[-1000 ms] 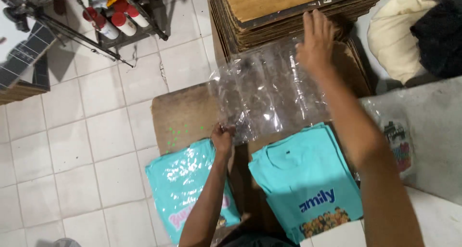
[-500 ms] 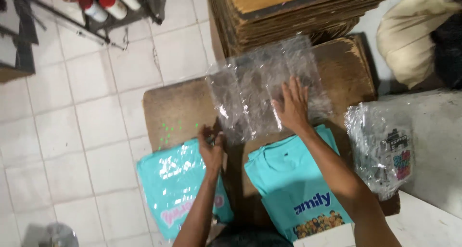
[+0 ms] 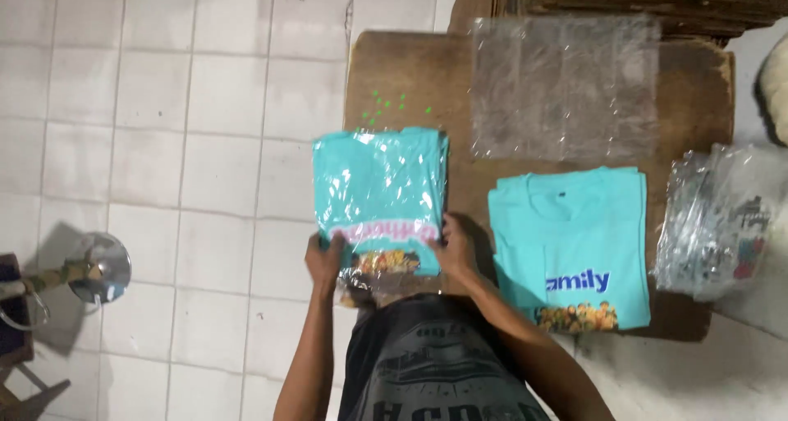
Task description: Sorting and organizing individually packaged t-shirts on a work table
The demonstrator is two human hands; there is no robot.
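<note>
One bagged teal shirt (image 3: 380, 193) is done as far as I can judge: it sits in clear plastic at the left edge of the brown board (image 3: 410, 76), my left hand (image 3: 325, 261) and right hand (image 3: 454, 247) pinched on its near corners. Left to do: folded teal shirt (image 3: 570, 244) lies bare to the right, empty clear bag (image 3: 565, 86) flat just beyond it. Bag's near end is hidden behind my fingers, so I can't tell whether it's sealed; crumpled plastic bundle (image 3: 718, 220) at far right is hard to make out.

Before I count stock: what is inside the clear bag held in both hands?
A folded turquoise shirt with pink lettering and a picture fills the clear bag. Anything beneath its top layer is covered.
</note>
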